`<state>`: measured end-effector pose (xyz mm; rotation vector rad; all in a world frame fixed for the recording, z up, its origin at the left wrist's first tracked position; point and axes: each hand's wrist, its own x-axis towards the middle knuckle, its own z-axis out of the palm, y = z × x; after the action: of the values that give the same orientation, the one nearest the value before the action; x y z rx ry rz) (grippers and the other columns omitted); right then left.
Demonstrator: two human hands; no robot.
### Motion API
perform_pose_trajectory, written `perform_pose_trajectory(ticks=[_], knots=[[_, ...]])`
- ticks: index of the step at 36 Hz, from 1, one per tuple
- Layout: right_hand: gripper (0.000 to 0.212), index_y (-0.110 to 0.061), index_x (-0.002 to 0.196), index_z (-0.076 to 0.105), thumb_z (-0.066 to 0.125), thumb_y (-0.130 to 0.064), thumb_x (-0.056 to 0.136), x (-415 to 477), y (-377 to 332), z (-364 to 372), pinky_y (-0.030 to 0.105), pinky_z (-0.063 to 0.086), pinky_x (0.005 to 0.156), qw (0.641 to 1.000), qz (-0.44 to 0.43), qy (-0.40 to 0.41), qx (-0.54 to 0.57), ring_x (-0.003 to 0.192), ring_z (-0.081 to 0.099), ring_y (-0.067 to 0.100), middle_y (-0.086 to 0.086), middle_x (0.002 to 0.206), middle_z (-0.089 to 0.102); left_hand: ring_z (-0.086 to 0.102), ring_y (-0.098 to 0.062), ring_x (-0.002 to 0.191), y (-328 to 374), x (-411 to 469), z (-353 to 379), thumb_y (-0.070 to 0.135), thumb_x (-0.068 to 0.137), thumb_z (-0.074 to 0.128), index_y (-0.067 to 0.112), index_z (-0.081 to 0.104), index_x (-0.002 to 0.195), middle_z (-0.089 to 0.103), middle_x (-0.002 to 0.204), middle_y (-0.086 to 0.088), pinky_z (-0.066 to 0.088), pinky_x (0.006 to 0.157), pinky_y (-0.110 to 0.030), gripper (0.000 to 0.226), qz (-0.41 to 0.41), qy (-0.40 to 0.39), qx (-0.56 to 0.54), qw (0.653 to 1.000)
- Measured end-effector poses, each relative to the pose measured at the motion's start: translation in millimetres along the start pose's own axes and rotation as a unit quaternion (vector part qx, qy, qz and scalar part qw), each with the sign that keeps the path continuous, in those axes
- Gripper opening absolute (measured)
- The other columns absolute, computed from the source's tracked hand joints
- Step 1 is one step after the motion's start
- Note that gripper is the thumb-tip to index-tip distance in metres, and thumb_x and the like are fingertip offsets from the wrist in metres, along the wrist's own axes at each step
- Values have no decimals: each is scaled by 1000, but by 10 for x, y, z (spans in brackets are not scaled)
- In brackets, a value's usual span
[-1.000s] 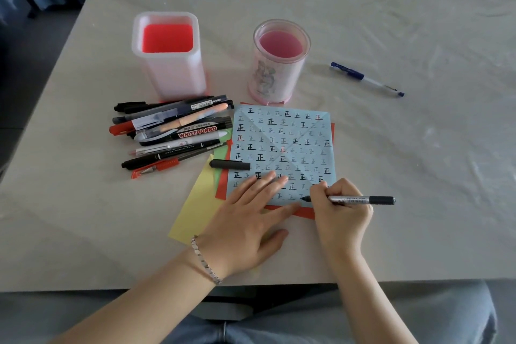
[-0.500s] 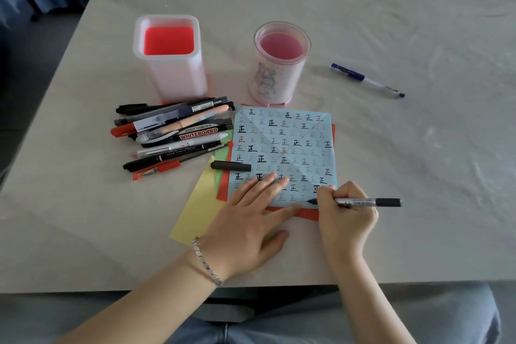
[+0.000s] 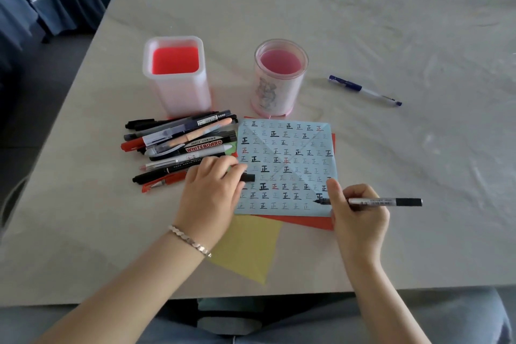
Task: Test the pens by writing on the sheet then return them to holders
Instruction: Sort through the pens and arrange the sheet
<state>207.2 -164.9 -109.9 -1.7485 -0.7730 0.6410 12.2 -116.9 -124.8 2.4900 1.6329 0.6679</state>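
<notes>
A light blue sheet [image 3: 296,148] covered with small written characters lies on red and yellow paper. My right hand [image 3: 356,215] grips a black marker [image 3: 391,201], its tip on the sheet's lower right corner. My left hand [image 3: 212,190] rests at the sheet's left edge, fingers closed around a black pen cap [image 3: 249,177]. A pile of pens and markers [image 3: 181,145] lies left of the sheet. Behind stand a square white holder [image 3: 176,75] and a round pink holder [image 3: 279,78], both without pens.
A blue and white pen [image 3: 364,90] lies alone to the right of the round holder. Yellow paper [image 3: 245,246] sticks out toward the table's near edge [image 3: 83,299]. Blue cloth hangs beyond the far edge.
My left hand has lifted off the sheet's lower part and moved left and up onto the black cap. My right hand has kept the marker at the lower right corner.
</notes>
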Motion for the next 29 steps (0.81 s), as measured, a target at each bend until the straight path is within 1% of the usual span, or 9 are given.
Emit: perform_pose_trajectory(ticks=[5,8,10,13,16,18,23,25,29], knots=[[25,-11,68,52,53,-20,90,-8,-162,-21,14,41,46,996,32,-64,46,43,52,4,-5,48,61,50,-23,83,-59,9,9,8,61,82,10,68,81,62,89,-4,46,67,-39,25,0,-24,8,1000],[30,-9,76,60,42,-22,96,-28,-288,-24,19,47,51,985,72,-114,111,52,60,14,4,62,70,42,-16,87,-1,-5,4,8,71,75,11,65,85,63,90,-2,40,77,-36,18,-22,-10,-17,1000],[36,-11,71,64,42,-25,95,-47,-381,-29,20,49,53,976,96,-134,141,55,63,18,10,64,70,48,-11,89,82,-10,-73,9,83,64,15,63,92,64,90,4,30,83,-28,10,-68,-20,-104,992],[43,-16,57,69,47,-31,91,-86,-511,-29,19,50,54,971,106,-142,162,51,61,18,12,57,67,57,-2,87,211,-30,-256,15,91,55,26,58,94,61,91,17,39,76,-10,11,-138,-64,-286,946],[45,-16,52,68,48,-33,88,-109,-620,-14,18,49,54,969,100,-143,175,47,59,15,8,52,64,56,-2,86,273,-43,-375,22,91,55,42,49,89,62,92,17,42,70,-10,21,-123,-61,-318,938],[44,-15,51,67,49,-32,87,-113,-675,-7,18,49,53,968,93,-144,184,46,59,15,8,51,64,56,-1,87,288,-46,-415,30,92,54,43,49,88,62,92,19,43,71,-13,14,-115,-58,-327,936],[38,-15,50,68,52,-38,76,-121,-765,1,18,49,53,965,81,-163,187,46,59,15,6,54,65,54,7,89,320,-42,-480,31,85,50,42,51,90,62,88,20,40,71,-6,12,-86,-51,-347,932],[37,-16,51,69,53,-37,76,-127,-766,2,18,50,53,965,81,-177,174,46,60,15,6,56,66,54,10,89,339,-40,-489,32,87,53,34,55,93,60,89,21,38,75,-2,7,-61,-49,-348,934],[40,-15,52,70,53,-34,82,-121,-796,3,16,49,52,964,88,-203,150,47,61,15,9,57,68,52,5,91,353,-23,-489,40,88,40,29,56,99,57,95,19,38,78,-4,22,-31,-66,-324,943]])
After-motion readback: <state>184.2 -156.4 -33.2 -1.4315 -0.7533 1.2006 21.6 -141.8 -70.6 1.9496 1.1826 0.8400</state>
